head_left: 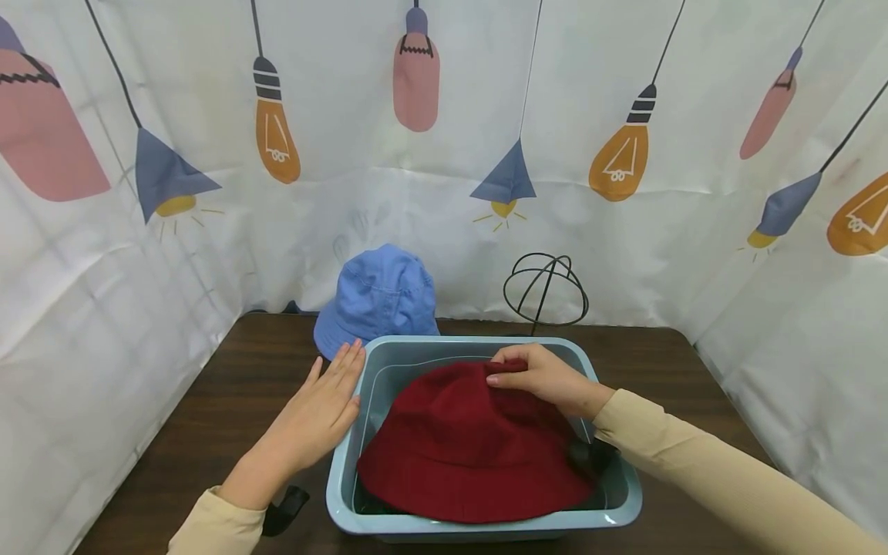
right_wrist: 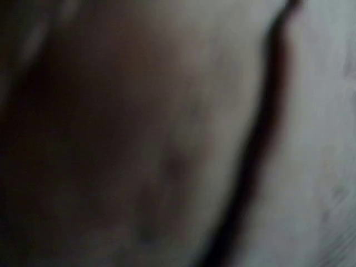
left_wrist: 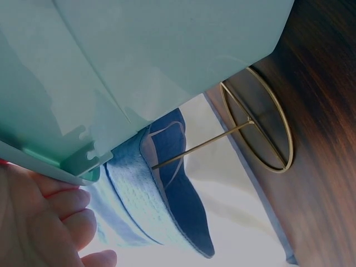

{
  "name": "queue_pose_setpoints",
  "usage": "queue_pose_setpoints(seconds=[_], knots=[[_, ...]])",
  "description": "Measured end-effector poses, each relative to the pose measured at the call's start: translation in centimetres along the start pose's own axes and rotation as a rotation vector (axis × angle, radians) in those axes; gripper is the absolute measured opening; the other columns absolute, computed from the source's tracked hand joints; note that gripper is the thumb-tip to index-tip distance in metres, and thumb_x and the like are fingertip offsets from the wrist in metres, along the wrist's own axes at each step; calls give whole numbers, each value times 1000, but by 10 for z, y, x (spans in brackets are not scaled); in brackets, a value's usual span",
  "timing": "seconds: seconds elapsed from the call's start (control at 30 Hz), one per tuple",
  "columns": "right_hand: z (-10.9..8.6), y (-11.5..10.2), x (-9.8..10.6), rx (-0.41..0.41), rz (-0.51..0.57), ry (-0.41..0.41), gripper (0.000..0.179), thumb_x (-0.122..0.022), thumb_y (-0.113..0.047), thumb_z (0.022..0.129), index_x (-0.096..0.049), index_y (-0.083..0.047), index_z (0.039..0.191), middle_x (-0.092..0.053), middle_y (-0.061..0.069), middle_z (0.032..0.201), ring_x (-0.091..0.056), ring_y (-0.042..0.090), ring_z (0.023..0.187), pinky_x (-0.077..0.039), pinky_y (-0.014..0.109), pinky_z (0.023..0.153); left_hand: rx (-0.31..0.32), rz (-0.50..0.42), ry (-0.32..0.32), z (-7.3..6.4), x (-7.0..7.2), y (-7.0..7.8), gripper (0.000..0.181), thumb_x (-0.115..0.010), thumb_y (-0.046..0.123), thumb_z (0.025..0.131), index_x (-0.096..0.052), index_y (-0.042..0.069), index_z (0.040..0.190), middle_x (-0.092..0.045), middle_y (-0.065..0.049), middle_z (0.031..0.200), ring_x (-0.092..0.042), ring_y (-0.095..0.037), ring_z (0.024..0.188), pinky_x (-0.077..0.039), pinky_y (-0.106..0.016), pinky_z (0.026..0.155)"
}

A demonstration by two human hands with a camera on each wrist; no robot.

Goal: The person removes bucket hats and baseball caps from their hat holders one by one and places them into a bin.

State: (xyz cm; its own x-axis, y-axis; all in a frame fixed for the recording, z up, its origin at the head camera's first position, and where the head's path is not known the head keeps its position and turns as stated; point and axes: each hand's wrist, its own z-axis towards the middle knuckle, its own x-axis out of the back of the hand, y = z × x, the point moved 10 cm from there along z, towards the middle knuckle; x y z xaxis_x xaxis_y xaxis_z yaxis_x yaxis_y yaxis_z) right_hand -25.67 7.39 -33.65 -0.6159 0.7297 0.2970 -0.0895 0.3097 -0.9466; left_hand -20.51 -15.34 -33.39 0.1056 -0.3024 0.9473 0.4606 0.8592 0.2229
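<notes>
A dark red bucket hat (head_left: 472, 447) lies brim down inside a light blue plastic basin (head_left: 338, 478). My right hand (head_left: 544, 378) pinches the top of its crown between thumb and fingers. At the basin's left rim rests my left hand (head_left: 322, 405), fingers straight and pointing away; the left wrist view shows its curved fingertips (left_wrist: 78, 222) against the rim's underside. Behind the basin a blue bucket hat (head_left: 385, 297) hangs on a stand, whose metal ring base (left_wrist: 286, 133) shows in the left wrist view. The right wrist view is too dark and blurred to read.
A bare black wire hat stand (head_left: 548, 289) rises behind the basin at the right. The dark wooden table (head_left: 201, 432) extends on both sides of the basin. White cloth (head_left: 458, 231) printed with lamps encloses the back and sides.
</notes>
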Motion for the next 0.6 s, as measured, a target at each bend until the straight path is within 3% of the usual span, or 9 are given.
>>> queue_pose_setpoints(seconds=[0.6], knots=[[17, -1, 10, 118, -328, 172, 5, -68, -16, 87, -68, -11, 86, -63, -3, 80, -54, 15, 74, -45, 32, 71, 0, -8, -5, 0, -1, -1, 58, -45, 16, 95, -27, -8, 144, -22, -19, 153, -18, -35, 141, -14, -59, 108]])
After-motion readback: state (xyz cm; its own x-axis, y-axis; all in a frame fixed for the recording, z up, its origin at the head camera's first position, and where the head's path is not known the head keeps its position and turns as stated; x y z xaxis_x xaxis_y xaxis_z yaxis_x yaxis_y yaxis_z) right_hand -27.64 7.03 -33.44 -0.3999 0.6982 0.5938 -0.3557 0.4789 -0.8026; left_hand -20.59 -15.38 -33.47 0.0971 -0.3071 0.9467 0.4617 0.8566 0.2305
